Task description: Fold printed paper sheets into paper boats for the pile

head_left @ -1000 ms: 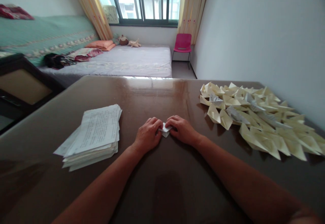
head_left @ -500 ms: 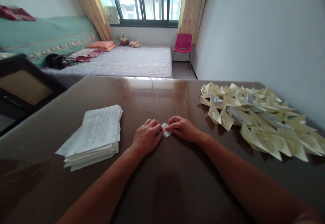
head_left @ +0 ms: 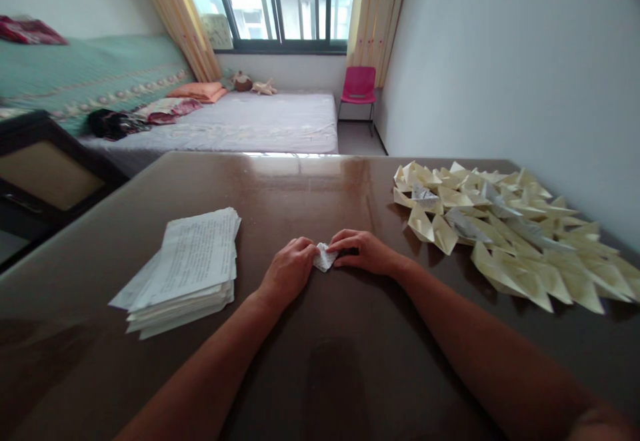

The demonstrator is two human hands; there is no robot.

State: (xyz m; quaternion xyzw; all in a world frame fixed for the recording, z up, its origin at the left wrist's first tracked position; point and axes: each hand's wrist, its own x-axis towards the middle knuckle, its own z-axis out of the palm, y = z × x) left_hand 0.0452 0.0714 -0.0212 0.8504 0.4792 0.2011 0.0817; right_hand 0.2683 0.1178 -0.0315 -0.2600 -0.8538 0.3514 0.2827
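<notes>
A small folded piece of printed paper (head_left: 325,258) lies low over the brown tabletop, between my two hands. My left hand (head_left: 293,266) pinches its left side, fingers curled together. On the opposite side, my right hand (head_left: 364,252) grips the paper's right edge between thumb and fingertips. The fingers cover both ends of the paper, so its full shape is partly hidden. To the left of my left hand sits a stack of printed sheets (head_left: 193,254). Right of my right hand, many folded paper boats (head_left: 490,214) are clustered, mostly cream with a few printed ones.
The glossy brown table (head_left: 280,201) reaches to a far edge in front of a bed (head_left: 280,121). A dark cabinet (head_left: 50,168) stands at the left. A pink chair (head_left: 359,86) is by the window, and a white wall (head_left: 500,61) borders the right side.
More of the folded paper now shows between my hands, as my left fingers have shifted slightly left. The view has moved a little; the stack and the boats stay in place.
</notes>
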